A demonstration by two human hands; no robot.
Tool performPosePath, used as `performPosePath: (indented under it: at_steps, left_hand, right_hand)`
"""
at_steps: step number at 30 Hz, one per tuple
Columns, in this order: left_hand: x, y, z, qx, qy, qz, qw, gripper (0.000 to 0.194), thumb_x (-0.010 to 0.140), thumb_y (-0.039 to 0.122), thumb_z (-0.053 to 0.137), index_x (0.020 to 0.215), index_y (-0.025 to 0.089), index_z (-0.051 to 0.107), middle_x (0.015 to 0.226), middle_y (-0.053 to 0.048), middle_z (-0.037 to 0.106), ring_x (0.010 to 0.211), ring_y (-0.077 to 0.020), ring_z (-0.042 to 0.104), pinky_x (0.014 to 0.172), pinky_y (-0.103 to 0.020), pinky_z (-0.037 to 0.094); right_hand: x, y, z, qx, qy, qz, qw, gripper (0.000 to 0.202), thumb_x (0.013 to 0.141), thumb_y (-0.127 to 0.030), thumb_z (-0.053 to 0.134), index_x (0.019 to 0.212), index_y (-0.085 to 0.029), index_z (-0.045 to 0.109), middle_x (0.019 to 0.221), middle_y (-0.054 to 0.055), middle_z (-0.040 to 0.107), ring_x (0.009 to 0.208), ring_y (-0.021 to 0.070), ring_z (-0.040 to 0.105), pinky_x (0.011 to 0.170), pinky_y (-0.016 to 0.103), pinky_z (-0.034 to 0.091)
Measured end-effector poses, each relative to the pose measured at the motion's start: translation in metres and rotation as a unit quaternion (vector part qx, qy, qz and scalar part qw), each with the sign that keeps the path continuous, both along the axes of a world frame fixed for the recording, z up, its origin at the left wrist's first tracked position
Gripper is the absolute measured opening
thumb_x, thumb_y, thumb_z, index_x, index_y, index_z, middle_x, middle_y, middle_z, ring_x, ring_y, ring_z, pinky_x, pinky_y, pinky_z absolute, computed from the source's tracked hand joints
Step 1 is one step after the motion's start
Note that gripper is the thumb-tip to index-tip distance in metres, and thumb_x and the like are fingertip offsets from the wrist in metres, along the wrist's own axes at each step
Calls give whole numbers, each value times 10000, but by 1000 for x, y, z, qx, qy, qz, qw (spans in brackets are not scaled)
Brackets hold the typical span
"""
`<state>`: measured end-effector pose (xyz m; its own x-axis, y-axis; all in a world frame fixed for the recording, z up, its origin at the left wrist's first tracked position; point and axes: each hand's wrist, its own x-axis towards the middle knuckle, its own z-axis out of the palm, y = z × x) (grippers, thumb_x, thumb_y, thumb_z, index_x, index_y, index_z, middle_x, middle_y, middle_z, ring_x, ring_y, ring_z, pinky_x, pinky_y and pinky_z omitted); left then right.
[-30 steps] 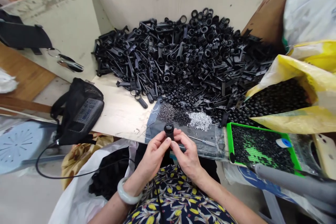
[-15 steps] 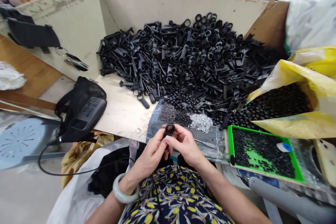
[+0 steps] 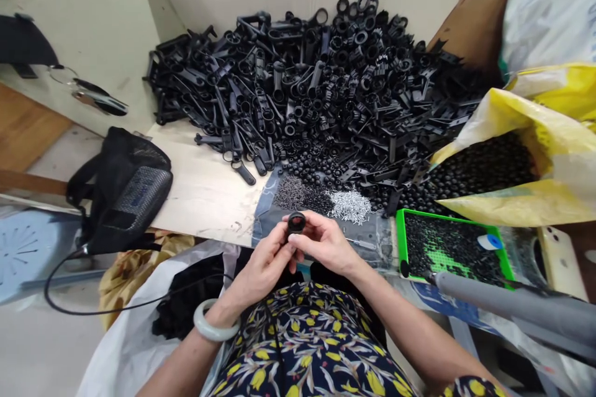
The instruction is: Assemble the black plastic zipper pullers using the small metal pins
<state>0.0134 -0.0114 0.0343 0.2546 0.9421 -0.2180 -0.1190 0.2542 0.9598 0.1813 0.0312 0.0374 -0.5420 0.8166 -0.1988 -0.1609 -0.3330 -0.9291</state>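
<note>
Close to my body, both hands hold one black plastic part with a ring-shaped end (image 3: 297,222). My left hand (image 3: 267,260) grips it from the left, with a pale bangle (image 3: 216,322) on that wrist. From the right, the thumb and fingers of my right hand (image 3: 326,245) close on the same part. Its lower portion is hidden by my fingers. Just beyond my hands lie a pile of small silver pins (image 3: 350,206) and a heap of tiny dark grey pieces (image 3: 290,192). A screwdriver (image 3: 361,242) rests on the plastic sheet right of my right hand.
A big heap of black plastic parts (image 3: 298,87) fills the bench's back. On the right are a green tray (image 3: 401,236) of small black pieces, a yellow bag (image 3: 535,192) with black balls, a phone (image 3: 561,260) and a grey tube (image 3: 503,301). A black mesh bag (image 3: 125,186) sits left.
The view has tilted down and come closer to the bench. Both hands still hold the black ringed part, with only slight finger movement.
</note>
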Motion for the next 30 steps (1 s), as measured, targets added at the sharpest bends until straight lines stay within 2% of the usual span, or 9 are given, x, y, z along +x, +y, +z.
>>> performPosePath:
  at_steps: [7, 13, 16, 19, 21, 24, 26, 28, 30]
  left_hand:
    - [-9, 5, 23, -55, -54, -84, 993, 359, 859, 320, 776, 1197, 205, 737, 1075, -97, 727, 902, -229, 694, 818, -321, 572]
    - [6, -9, 16, 3, 115, 12, 993, 187, 906, 350, 717, 891, 163, 723, 794, -21, 672, 721, -150, 581, 650, -226, 475]
    - [11, -15, 13, -7, 99, 46, 994, 253, 887, 387, 738, 794, 159, 684, 706, 3, 622, 645, -123, 544, 580, -206, 438]
    - [11, -13, 14, -57, 0, 31, 998, 280, 849, 404, 788, 983, 165, 731, 776, -24, 691, 671, -150, 624, 631, -242, 518]
    - [9, -8, 16, -79, -59, 24, 995, 358, 834, 395, 812, 1114, 184, 737, 838, -56, 734, 714, -186, 680, 698, -301, 576]
    - [6, 3, 19, -26, -99, 100, 990, 234, 837, 427, 809, 957, 226, 788, 1094, -114, 761, 1001, -284, 718, 881, -400, 598]
    - [5, 12, 18, 43, -83, 142, 985, 215, 836, 458, 802, 859, 244, 804, 1445, -94, 630, 1348, -354, 559, 1087, -463, 506]
    - [4, 18, 14, 98, -28, 131, 986, 208, 853, 459, 782, 898, 261, 826, 1657, -25, 409, 1533, -365, 332, 1228, -490, 351]
    - [-1, 22, 6, 133, 46, 98, 985, 199, 881, 423, 753, 988, 276, 832, 1710, -2, 306, 1574, -354, 246, 1270, -489, 258]
  right_hand:
    - [15, 4, 10, 77, -104, 70, 989, 445, 919, -394, 718, 1342, -259, 687, 827, -20, 724, 665, 128, 663, 641, 257, 555]
    - [16, 0, 12, 160, -152, 53, 974, 366, 928, -350, 703, 1286, -278, 724, 1083, 16, 780, 887, 177, 718, 740, 289, 581]
    - [15, 0, 12, 175, -156, 52, 971, 334, 925, -358, 705, 1246, -273, 742, 1058, 18, 784, 836, 167, 713, 696, 270, 563]
    - [13, 3, 7, 107, -107, 69, 986, 424, 893, -436, 740, 1282, -268, 714, 901, -6, 763, 585, 107, 633, 548, 222, 513]
    - [10, 4, 3, 24, -6, 73, 997, 610, 869, -576, 733, 1395, -286, 628, 1022, 20, 760, 548, 88, 613, 508, 215, 513]
    - [-1, 1, -3, -35, 118, 3, 992, 755, 880, -747, 618, 1499, -330, 508, 1436, 94, 612, 1014, 181, 720, 811, 322, 621]
    - [-8, -4, -7, -51, 121, -39, 991, 682, 910, -732, 596, 1462, -334, 547, 1528, 89, 533, 1304, 226, 607, 1005, 395, 573]
    - [-11, -10, -10, -66, 103, -42, 992, 570, 925, -675, 631, 1359, -305, 642, 1557, 81, 496, 1369, 241, 558, 1041, 401, 557]
    - [-6, -13, -11, -71, 90, -46, 992, 498, 929, -648, 644, 1231, -258, 714, 1503, 86, 542, 1289, 242, 612, 990, 384, 584]
